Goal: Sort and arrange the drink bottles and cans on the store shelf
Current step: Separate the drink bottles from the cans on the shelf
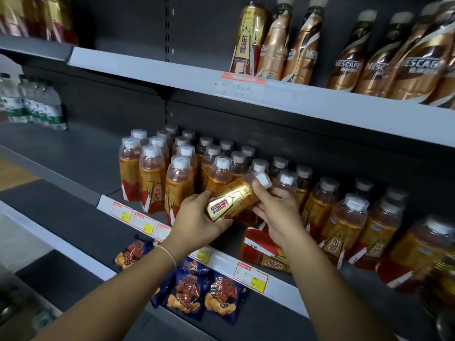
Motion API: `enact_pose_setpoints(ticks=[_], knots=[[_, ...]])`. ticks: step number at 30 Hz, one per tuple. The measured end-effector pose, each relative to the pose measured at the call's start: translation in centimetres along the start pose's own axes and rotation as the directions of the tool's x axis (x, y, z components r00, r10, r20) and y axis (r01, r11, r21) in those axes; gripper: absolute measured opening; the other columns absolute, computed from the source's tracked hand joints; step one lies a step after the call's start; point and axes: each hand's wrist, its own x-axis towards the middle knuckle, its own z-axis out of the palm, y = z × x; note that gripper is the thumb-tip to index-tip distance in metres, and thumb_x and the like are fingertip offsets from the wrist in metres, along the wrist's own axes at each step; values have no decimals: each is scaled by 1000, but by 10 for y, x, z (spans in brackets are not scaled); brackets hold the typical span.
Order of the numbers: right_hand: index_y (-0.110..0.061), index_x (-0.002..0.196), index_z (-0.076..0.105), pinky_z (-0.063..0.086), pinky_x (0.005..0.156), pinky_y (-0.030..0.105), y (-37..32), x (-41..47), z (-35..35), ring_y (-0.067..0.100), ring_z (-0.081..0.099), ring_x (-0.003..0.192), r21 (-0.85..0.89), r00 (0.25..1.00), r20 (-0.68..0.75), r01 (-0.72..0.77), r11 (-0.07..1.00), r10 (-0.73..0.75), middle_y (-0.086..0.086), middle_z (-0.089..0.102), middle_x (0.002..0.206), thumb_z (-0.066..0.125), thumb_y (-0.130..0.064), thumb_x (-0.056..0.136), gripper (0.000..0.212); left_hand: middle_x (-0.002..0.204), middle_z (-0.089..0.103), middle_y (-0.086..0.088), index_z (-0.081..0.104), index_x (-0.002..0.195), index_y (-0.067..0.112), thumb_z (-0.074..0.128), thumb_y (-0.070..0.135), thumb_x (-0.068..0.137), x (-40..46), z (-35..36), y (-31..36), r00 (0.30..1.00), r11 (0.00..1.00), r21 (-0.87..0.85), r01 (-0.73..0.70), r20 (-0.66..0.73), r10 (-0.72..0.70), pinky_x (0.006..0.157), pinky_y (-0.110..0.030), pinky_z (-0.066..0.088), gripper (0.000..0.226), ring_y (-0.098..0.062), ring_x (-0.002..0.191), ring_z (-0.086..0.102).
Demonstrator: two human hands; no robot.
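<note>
A gold-and-red energy drink bottle (232,199) with a white cap lies tilted between my hands, cap up to the right. My left hand (197,222) grips its lower end. My right hand (275,212) holds its neck end, fingers curled round it. Behind and around it, several matching bottles (177,183) stand in rows on the middle shelf (229,257). One such bottle (266,252) lies on its side at the shelf front, below my right hand.
The upper shelf (187,75) carries a tall gold can (248,40) and several brown Nescafe bottles (349,57). Water bottles (29,102) stand far left. Blue snack bags (189,289) lie on the shelf below. The middle shelf's left part is bare.
</note>
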Motion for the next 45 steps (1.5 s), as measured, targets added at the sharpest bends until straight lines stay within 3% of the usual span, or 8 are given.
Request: enact_pose_setpoints(ticks=[3, 7, 15, 20, 27, 35, 38, 45], knots=[[-20, 119, 63, 58, 85, 28, 0, -8, 8, 9, 73, 97, -42, 990, 138, 0, 999, 6, -4, 77, 103, 83, -33, 78, 48, 97, 48, 18, 57, 129, 15, 85, 49, 63, 1, 6, 2, 1000, 989, -144, 19, -6, -20, 70, 4, 36, 80, 5, 81, 51], [-21, 121, 63, 59, 71, 22, 5, -12, 15, 9, 74, 94, -30, 990, 111, 85, 996, -81, -5, 77, 103, 87, -26, 74, 53, 96, 52, 25, 53, 127, 30, 85, 54, 63, 1, 11, -1, 999, 959, -282, 26, 42, -15, 72, 1, 41, 75, 18, 93, 52], [-38, 101, 60, 59, 85, 37, 22, -14, 30, 5, 72, 94, -252, 971, 50, 238, 938, -234, -14, 75, 100, 87, -51, 49, 61, 108, 58, 14, 54, 133, 18, 79, 69, 58, 2, 18, -16, 994, 978, -205, 29, 111, -6, 69, -2, 44, 95, 2, 85, 58], [-45, 100, 55, 57, 89, 37, 33, -11, 39, 1, 68, 95, -462, 956, 49, 277, 843, -288, -15, 71, 103, 84, -45, 65, 46, 108, 59, 4, 53, 136, 6, 87, 56, 56, 2, 24, -26, 991, 965, -258, 41, 130, -7, 62, 5, 36, 100, 28, 70, 51], [-43, 108, 51, 55, 96, 43, 46, -7, 48, 8, 67, 102, -563, 948, 83, 299, 770, -308, -11, 69, 110, 83, -35, 76, 45, 71, 54, 25, 63, 112, 12, 87, 47, 63, -2, 31, -41, 984, 948, -306, 86, 172, -33, 59, 0, 40, 65, 21, 74, 55], [-38, 127, 49, 54, 95, 38, 50, -3, 55, 6, 63, 108, -671, 941, 123, 313, 672, -316, -15, 65, 117, 77, -42, 80, 54, 109, 61, 14, 57, 129, 20, 85, 54, 62, -9, 41, -60, 989, 949, -298, 106, 131, -70, 78, 1, 37, 80, -5, 102, 59], [-40, 125, 50, 57, 86, 31, 51, -3, 54, 1, 64, 97, -693, 941, 114, 306, 653, -320, -20, 65, 110, 77, -44, 80, 52, 127, 62, 2, 53, 137, 16, 84, 53, 63, -16, 48, -65, 994, 965, -246, 87, 92, -66, 91, -12, 35, 88, -8, 114, 54], [-35, 124, 55, 56, 93, 40, 52, -5, 51, 5, 63, 106, -698, 942, 86, 290, 655, -325, -18, 66, 114, 75, -50, 79, 52, 127, 61, 3, 51, 137, 19, 84, 49, 67, -17, 46, -60, 989, 963, -250, 101, 132, -69, 92, -17, 40, 83, -9, 113, 54]])
